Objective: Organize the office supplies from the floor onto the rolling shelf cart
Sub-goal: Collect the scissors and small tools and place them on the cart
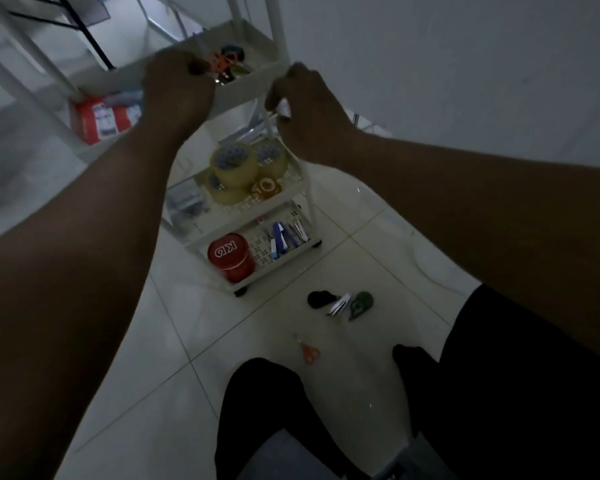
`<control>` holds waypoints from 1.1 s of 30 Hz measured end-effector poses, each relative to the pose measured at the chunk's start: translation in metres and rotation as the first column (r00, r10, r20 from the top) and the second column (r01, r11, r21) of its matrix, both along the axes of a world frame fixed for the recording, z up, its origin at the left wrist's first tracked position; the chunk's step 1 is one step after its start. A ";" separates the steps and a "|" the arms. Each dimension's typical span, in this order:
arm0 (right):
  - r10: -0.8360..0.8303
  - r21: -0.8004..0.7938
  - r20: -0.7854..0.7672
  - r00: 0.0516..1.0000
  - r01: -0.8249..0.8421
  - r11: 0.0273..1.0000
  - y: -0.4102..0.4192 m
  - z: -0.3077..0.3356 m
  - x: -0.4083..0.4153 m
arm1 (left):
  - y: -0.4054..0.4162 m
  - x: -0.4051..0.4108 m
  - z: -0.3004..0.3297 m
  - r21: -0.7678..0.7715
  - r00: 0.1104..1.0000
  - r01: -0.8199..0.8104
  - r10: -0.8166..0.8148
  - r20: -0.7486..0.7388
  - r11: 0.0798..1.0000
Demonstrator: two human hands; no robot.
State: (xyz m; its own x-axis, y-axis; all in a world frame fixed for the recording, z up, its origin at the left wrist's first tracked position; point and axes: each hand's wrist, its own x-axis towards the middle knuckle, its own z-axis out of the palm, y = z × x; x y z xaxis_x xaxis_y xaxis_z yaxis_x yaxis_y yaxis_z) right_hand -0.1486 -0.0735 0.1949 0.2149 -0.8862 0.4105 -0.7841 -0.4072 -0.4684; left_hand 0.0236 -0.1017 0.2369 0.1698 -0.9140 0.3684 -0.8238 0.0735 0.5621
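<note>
Reaching over the top tray of the white rolling cart (246, 81), the left hand (177, 88) has its fingers curled down at a jumble of orange and dark scissors (227, 64) lying in that tray, though blur hides whether it actually grips one; the right hand (305, 105) hovers just beside the tray's front corner, fingers curled round a small white thing (284, 109) too blurred to name; on the cart's middle shelf sit several rolls of yellowish tape (236, 164) stacked together, with a clear plastic box (186, 200) beside them; on the bottom shelf a red round tin (227, 256) stands next to a cluster of blue and white staplers (286, 235); on the tiled floor (174, 341) in front of the cart lie a black object (319, 299), a white-and-black piece (340, 304) touching it, a green correction-tape dispenser (361, 304) and, nearer the person's dark-clothed knees, small orange-handled scissors (308, 351); behind the cart a red and white box (104, 117) rests on a low white shelf.
</note>
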 end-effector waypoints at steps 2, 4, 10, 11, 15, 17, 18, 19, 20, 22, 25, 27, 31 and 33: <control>-0.001 0.060 -0.012 1.000 0.001 0.998 0.009 -0.028 -0.003 | 0.007 -0.001 -0.014 -0.201 1.000 -0.004 0.008 0.016 0.979; 0.010 0.157 -0.008 1.000 -0.009 0.987 0.017 -0.059 -0.003 | 0.019 -0.008 -0.033 -0.354 1.000 0.020 -0.013 0.023 0.935; -0.039 0.462 -0.015 0.999 0.041 0.886 0.023 -0.159 -0.006 | 0.054 -0.031 -0.127 -0.456 0.983 0.178 -0.137 0.120 0.872; -0.040 0.496 -0.030 0.999 0.049 0.867 0.025 -0.175 -0.008 | 0.060 -0.031 -0.148 -0.420 0.982 0.186 -0.152 0.113 0.888; -0.021 0.637 -0.110 0.994 0.087 0.766 0.039 -0.245 -0.021 | 0.090 -0.032 -0.249 0.089 0.996 0.073 -0.068 -0.057 0.993; -0.003 0.721 -0.155 0.988 0.115 0.683 0.048 -0.282 -0.029 | 0.113 -0.029 -0.310 0.427 0.987 -0.043 0.106 -0.124 0.903; 0.004 0.750 -0.175 0.985 0.130 0.649 0.054 -0.299 -0.033 | 0.126 -0.028 -0.339 0.553 0.974 -0.075 0.181 -0.139 0.830; 0.005 0.768 -0.189 0.982 0.145 0.624 0.059 -0.316 -0.038 | 0.140 -0.029 -0.364 0.652 0.958 -0.097 0.247 -0.142 0.752; -0.001 0.782 -0.194 0.981 0.155 0.604 0.064 -0.331 -0.042 | 0.154 -0.031 -0.387 0.724 0.943 -0.119 0.306 -0.133 0.680; -0.032 0.796 -0.192 0.981 0.175 0.580 0.074 -0.358 -0.046 | 0.175 -0.039 -0.423 0.804 0.913 -0.163 0.397 -0.097 0.571; -0.108 0.796 -0.160 0.981 0.193 0.574 0.085 -0.387 -0.042 | 0.192 -0.055 -0.453 0.858 0.856 -0.228 0.514 -0.049 0.461; -0.129 0.817 -0.112 0.985 0.165 0.552 0.091 -0.401 -0.032 | 0.196 -0.062 -0.464 0.858 0.836 -0.286 0.548 0.006 0.427; -0.113 0.906 -0.022 0.993 0.067 0.417 0.104 -0.417 -0.002 | 0.195 -0.068 -0.476 0.825 0.848 -0.322 0.529 0.033 0.465; -0.113 0.930 -0.001 0.994 0.042 0.364 0.108 -0.422 0.010 | 0.193 -0.067 -0.478 0.826 0.883 -0.293 0.467 0.041 0.481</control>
